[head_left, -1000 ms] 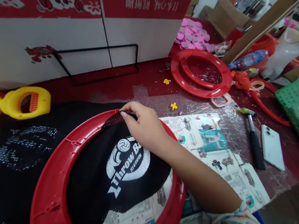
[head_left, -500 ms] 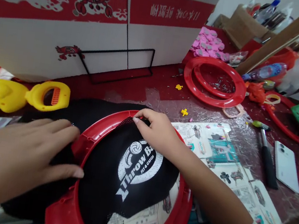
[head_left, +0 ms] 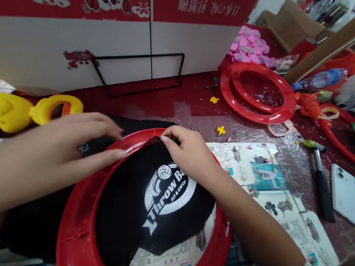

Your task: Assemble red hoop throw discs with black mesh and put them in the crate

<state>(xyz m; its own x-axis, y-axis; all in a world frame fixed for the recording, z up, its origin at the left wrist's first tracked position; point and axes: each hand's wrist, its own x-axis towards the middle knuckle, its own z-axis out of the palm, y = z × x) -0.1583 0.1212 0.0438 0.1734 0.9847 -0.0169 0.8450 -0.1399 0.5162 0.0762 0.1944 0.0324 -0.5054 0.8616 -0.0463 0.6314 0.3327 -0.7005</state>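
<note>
Behind a dark red worktop (head_left: pixel 197 113), at the far left, stands a large white cardboard carton with red printed bands (head_left: pixel 194 42). Near the middle lies a broad red plastic ring (head_left: pixel 76 220), and within its opening is a black mesh cloth bearing white "Throw Ball" lettering (head_left: pixel 127 201), with printed paper sheets (head_left: pixel 266 177) beneath. At the ring's far edge, the right hand (head_left: pixel 190 150) pinches the cloth's border between thumb and fingers. Over the ring's far-left rim, the left hand (head_left: pixel 76 142) has thumb and fingers spread apart, nothing visible between them; whether it touches the rim, I cannot tell. More black fabric (head_left: pixel 37 223) lies left of the ring. To the right are a black-handled hammer (head_left: pixel 323 195) and a white phone (head_left: pixel 346 194) beside it.
</note>
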